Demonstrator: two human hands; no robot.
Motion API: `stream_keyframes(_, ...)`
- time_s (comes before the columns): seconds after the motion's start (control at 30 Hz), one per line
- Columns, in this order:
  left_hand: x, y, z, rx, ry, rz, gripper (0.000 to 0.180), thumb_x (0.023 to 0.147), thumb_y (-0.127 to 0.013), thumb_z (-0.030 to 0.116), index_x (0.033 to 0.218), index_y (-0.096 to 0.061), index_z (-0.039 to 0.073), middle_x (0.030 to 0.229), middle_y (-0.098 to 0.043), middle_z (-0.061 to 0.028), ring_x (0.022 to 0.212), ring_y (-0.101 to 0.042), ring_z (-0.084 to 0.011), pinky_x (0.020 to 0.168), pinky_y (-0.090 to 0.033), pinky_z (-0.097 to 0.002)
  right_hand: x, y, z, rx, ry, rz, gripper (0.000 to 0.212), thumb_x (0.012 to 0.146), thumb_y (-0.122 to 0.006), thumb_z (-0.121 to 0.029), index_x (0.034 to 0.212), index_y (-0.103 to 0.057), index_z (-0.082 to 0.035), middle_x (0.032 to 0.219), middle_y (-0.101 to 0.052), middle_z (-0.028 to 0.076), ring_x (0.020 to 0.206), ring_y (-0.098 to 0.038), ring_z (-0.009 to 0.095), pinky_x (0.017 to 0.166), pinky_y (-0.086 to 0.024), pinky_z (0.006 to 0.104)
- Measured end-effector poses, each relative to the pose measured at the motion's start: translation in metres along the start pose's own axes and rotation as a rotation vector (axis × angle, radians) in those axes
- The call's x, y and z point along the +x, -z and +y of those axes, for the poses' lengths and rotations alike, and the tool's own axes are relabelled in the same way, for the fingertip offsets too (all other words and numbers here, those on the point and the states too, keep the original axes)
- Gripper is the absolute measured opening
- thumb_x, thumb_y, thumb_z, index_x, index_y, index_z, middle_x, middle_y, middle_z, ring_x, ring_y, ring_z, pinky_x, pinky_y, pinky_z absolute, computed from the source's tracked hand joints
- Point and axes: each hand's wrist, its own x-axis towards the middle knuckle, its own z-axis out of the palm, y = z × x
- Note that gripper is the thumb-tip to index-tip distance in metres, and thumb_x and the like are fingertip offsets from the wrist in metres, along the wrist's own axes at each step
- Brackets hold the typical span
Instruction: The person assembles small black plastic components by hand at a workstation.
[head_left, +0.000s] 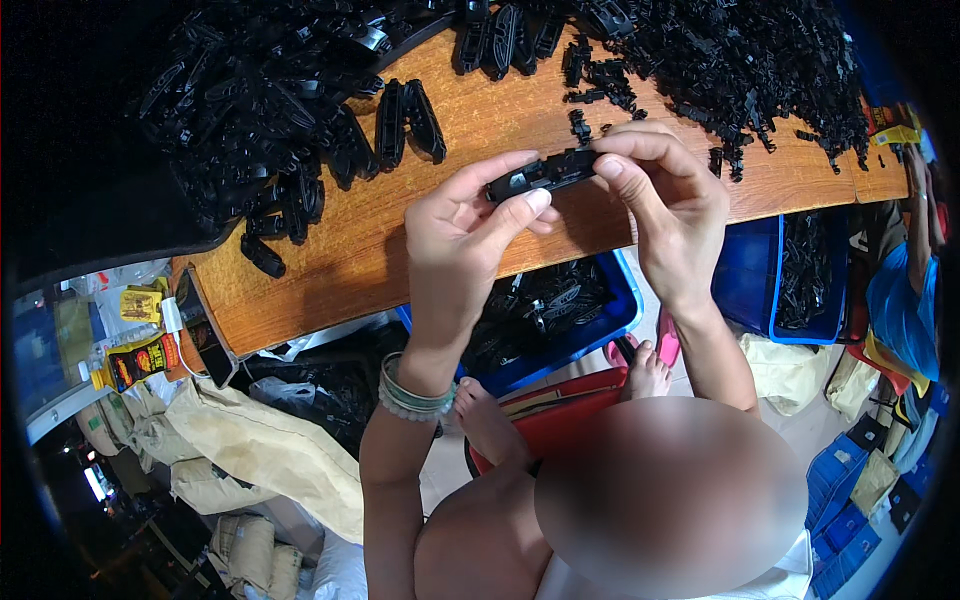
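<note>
Over the front part of the wooden table, a long black plastic part (545, 176) is held level between both hands. My left hand (470, 215) pinches its left end, thumb in front and fingers behind. At the other end, the thumb and fingertips of my right hand (665, 195) close on the same part. A small black clip piece (579, 125) lies on the table just behind the held part. Farther left, a pair of long black plastic housings (408, 122) rests on the wood. Whether the held part is one piece or two joined is hard to tell.
Black housings (270, 95) are heaped at the far left of the table (330, 270), small black clips (740, 70) at the far right. Below its front edge stand a blue bin (625, 300) of black parts and another blue bin (775, 290). A co-worker's blue sleeve (905, 305) shows at right.
</note>
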Motion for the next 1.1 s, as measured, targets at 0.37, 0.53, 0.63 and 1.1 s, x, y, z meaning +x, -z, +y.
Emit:
stream_keyframes(0.37, -0.009, -0.007, 0.002, -0.167, 0.097, 0.014, 0.031, 0.084, -0.056, 0.000, 0.113, -0.050, -0.011, 0.093, -0.064, -0.0178, 0.084, -0.064, -0.0201, 0.077, -0.053, -0.0274, -0.011, 0.000, -0.004, 0.080, -0.059, 0.087, 0.010, 0.083, -0.060, 0.001, 0.092, -0.064, 0.004, 0.087, -0.063, 0.008, 0.074, -0.059, 0.010, 0.067, -0.048, 0.0206)
stream_keyframes(0.53, -0.012, -0.011, -0.003, -0.215, 0.017, -0.091, 0.040, 0.080, -0.059, -0.004, 0.117, -0.045, -0.010, 0.102, -0.059, -0.0181, 0.090, -0.061, -0.0176, 0.079, -0.052, -0.0268, -0.020, -0.003, -0.013, 0.140, -0.163, -0.003, 0.011, 0.084, -0.058, 0.002, 0.094, -0.062, 0.004, 0.087, -0.063, 0.007, 0.076, -0.061, 0.011, 0.070, -0.051, 0.0215)
stream_keyframes(0.63, -0.013, -0.010, -0.004, -0.150, 0.002, -0.116, 0.039, 0.077, -0.063, -0.007, 0.112, -0.048, -0.010, 0.098, -0.061, -0.0175, 0.088, -0.062, -0.0164, 0.076, -0.053, -0.0242, -0.022, -0.002, -0.012, 0.143, -0.126, -0.017, 0.009, 0.084, -0.057, 0.003, 0.092, -0.062, 0.005, 0.088, -0.062, 0.008, 0.078, -0.060, 0.011, 0.072, -0.050, 0.0216)
stream_keyframes(1.1, -0.018, -0.002, 0.006, 0.101, -0.112, -0.039, 0.018, 0.079, -0.060, -0.005, 0.097, -0.057, -0.006, 0.087, -0.063, -0.0132, 0.078, -0.065, -0.0167, 0.070, -0.054, -0.0237, -0.027, 0.004, -0.014, 0.039, -0.335, -0.166, 0.020, 0.082, -0.060, 0.003, 0.101, -0.059, 0.006, 0.098, -0.058, 0.009, 0.083, -0.058, 0.012, 0.076, -0.047, 0.0225)
